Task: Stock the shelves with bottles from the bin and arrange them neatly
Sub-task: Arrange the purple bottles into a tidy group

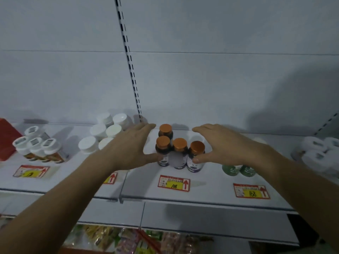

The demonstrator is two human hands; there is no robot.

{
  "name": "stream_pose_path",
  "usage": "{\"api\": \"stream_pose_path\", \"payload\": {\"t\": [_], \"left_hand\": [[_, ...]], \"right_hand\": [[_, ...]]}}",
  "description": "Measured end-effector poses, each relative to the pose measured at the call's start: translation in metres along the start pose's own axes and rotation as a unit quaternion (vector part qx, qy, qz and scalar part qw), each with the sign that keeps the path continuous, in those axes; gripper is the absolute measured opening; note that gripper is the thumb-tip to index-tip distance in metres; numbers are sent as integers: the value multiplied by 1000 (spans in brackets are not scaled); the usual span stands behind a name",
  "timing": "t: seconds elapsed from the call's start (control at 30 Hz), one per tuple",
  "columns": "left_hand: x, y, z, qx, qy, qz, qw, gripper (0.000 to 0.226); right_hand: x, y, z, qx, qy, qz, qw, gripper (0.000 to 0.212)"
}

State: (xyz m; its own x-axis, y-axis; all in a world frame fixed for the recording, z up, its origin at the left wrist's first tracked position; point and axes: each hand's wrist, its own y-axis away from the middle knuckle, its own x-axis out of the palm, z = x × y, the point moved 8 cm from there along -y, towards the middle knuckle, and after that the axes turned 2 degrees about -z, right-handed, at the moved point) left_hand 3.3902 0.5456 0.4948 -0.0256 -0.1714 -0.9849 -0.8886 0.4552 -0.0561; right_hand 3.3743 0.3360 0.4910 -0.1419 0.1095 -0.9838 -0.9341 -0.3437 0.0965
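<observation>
Several dark bottles with orange caps (178,145) stand clustered on the white shelf (201,189), three in front and one behind. My left hand (132,145) is spread on the cluster's left side, its thumb touching the front left bottle. My right hand (222,145) is spread on the right side, its thumb touching the front right bottle. The fingers of both hands reach back past the cluster, straight and relaxed. The bin is out of view.
White-capped jars (102,134) stand left of my left hand, and square-lidded bottles (36,145) further left. Green bottles (238,169) sit under my right wrist, white bottles (321,153) at far right. Red price tags (173,183) lie along the shelf front. Packets fill the lower shelf (119,237).
</observation>
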Motion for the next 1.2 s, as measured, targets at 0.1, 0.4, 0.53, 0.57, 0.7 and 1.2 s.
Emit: {"api": "stream_pose_path", "payload": {"t": [0.1, 0.4, 0.53, 0.57, 0.7, 1.2], "left_hand": [[18, 3, 3, 9, 132, -28, 991, 93], [73, 0, 24, -75, 286, -37, 955, 113], [82, 7, 25, -85, 316, -36, 944, 107], [84, 8, 25, -87, 321, -36, 942, 106], [90, 7, 25, -110, 336, -49, 934, 92], [101, 0, 24, -113, 384, -79, 913, 60]], "right_hand": [[7, 3, 2, 46, -52, -28, 997, 92], [-15, -18, 17, 34, -119, -70, 990, 61], [-20, -61, 30, -17, -102, -36, 994, 49], [-17, -72, 32, -25, -89, -23, 995, 48], [-8, -104, 43, -70, -65, 24, 995, 44], [-12, -48, 0, -48, -90, 80, 992, 44]]}}
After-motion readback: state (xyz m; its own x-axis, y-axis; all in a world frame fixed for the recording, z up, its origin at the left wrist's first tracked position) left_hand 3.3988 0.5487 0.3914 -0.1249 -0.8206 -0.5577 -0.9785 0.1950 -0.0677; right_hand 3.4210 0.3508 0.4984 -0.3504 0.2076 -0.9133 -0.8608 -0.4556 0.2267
